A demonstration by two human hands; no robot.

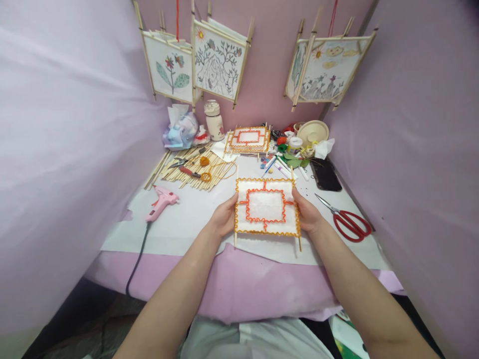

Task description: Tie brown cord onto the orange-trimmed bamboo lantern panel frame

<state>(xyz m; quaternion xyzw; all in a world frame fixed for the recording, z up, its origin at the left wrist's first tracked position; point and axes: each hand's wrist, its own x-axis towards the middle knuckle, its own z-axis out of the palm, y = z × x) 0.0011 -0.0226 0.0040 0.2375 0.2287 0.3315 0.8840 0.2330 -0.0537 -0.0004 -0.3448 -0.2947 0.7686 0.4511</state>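
Observation:
Between my two hands is a white lantern panel [265, 205] on thin wooden sticks, edged with wavy yellow-orange trim and with an orange wavy rectangle inside. My left hand [224, 214] grips its left edge, and my right hand [307, 210] grips the right edge. Some fingers of both hands are hidden behind the panel. It is held above the front of the white-covered table [194, 224], tilted towards me. Similar panels [249, 137] lie stacked further back.
To the left are a pink glue gun [162, 203] with its cord, pliers [189, 172] and many wooden sticks [205, 182]. Red-handled scissors [350, 224] and a black phone [326, 174] lie right. A bottle [214, 122] stands behind; painted lanterns [220, 62] hang above.

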